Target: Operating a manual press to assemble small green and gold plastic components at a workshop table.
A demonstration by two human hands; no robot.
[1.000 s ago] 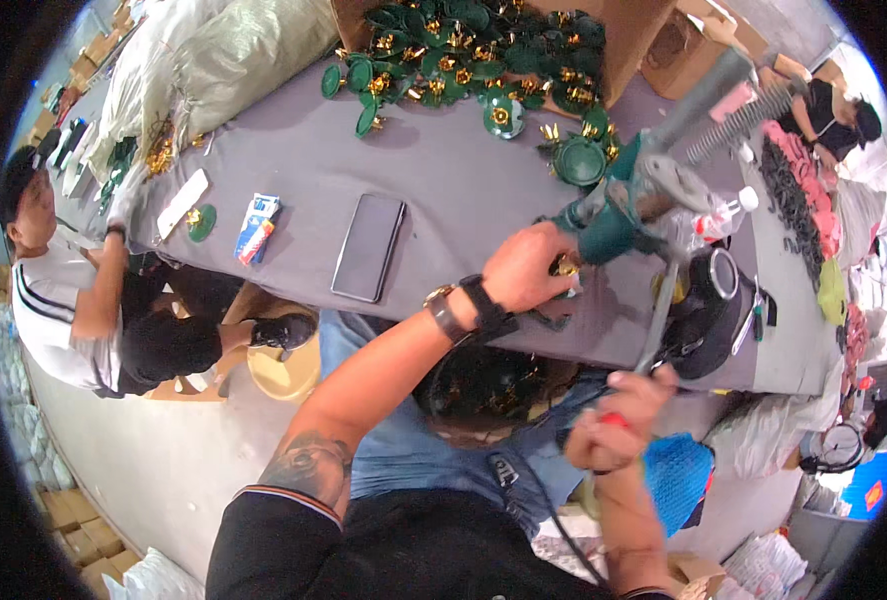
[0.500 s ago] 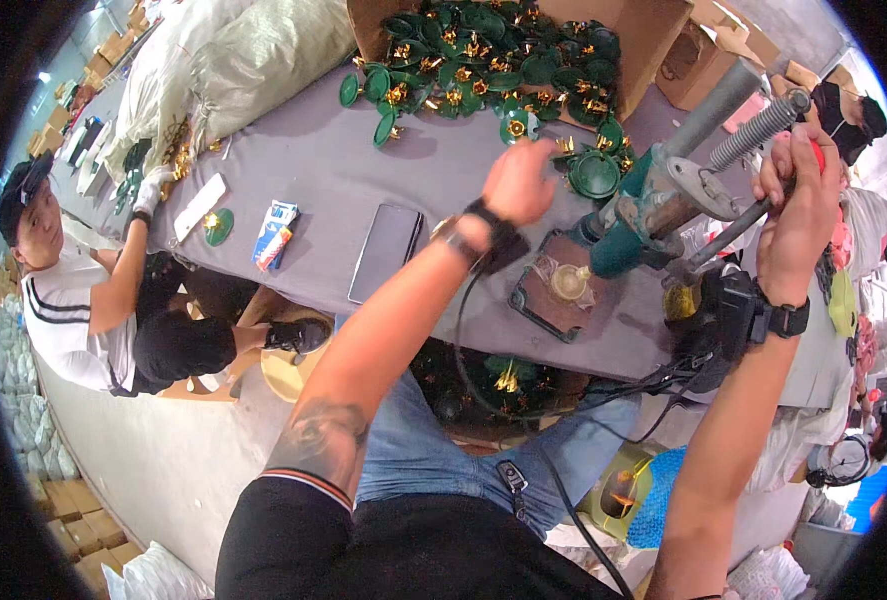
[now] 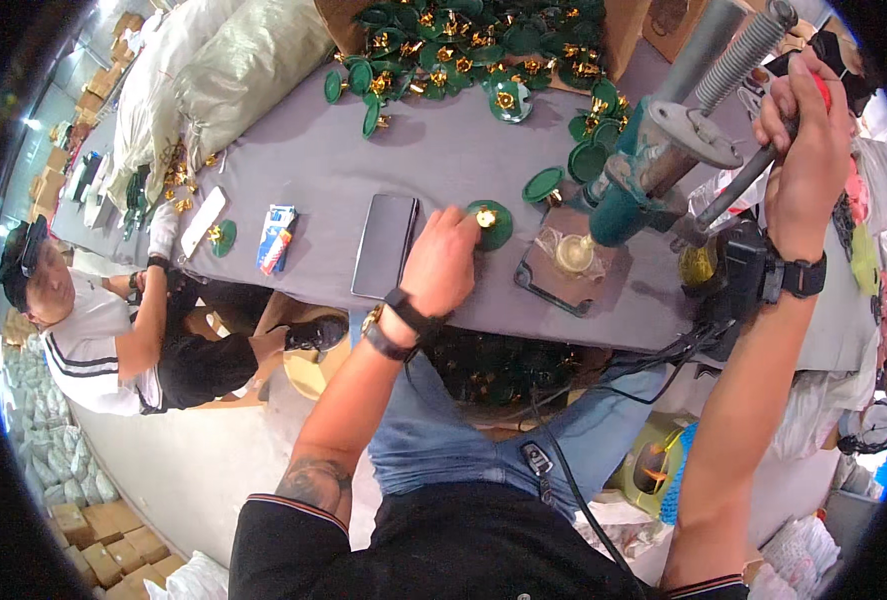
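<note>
My left hand (image 3: 441, 262) is low over the table beside the dark phone (image 3: 385, 245), its fingers closed on the edge of a round green disc with gold prongs (image 3: 494, 228). My right hand (image 3: 806, 135) is wrapped round the lever handle (image 3: 735, 190) of the hand press (image 3: 635, 190), near its red knob (image 3: 821, 92). Under the press, a pale round die (image 3: 573, 254) sits on a base plate (image 3: 553, 291). Another green disc (image 3: 543, 184) with a gold part rests left of the press.
Many green discs with gold prongs spill from a cardboard box (image 3: 624, 40). A blue-and-white packet (image 3: 276, 240) lies left of the phone. A seated person with a gloved hand (image 3: 163, 228) works at far left, near white sacks (image 3: 253, 75). Cables (image 3: 653, 385) hang over my lap.
My left hand has moved left and nearer me from beside the press, and now has a green disc at its fingers. My right hand stays on the lever. The view has shifted slightly.
</note>
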